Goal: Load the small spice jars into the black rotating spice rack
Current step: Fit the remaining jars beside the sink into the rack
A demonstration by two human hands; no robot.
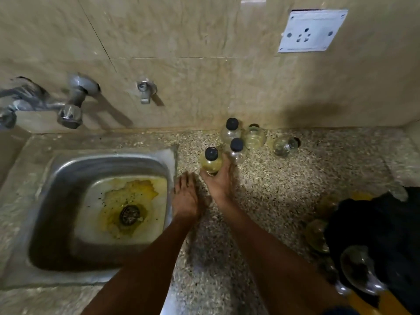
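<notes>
I see my right hand (pixel 219 180) curled round a rounded clear black-capped spice jar (pixel 211 162), left hand (pixel 185 196) flat, fingers straight, on the speckled granite counter (pixel 295 178).

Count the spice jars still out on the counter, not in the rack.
5: one in the right hand at, two upright at and, two tipped over at and. Others may be hidden.

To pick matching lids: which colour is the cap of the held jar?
Black, on the jar the right hand holds; head view.
</notes>
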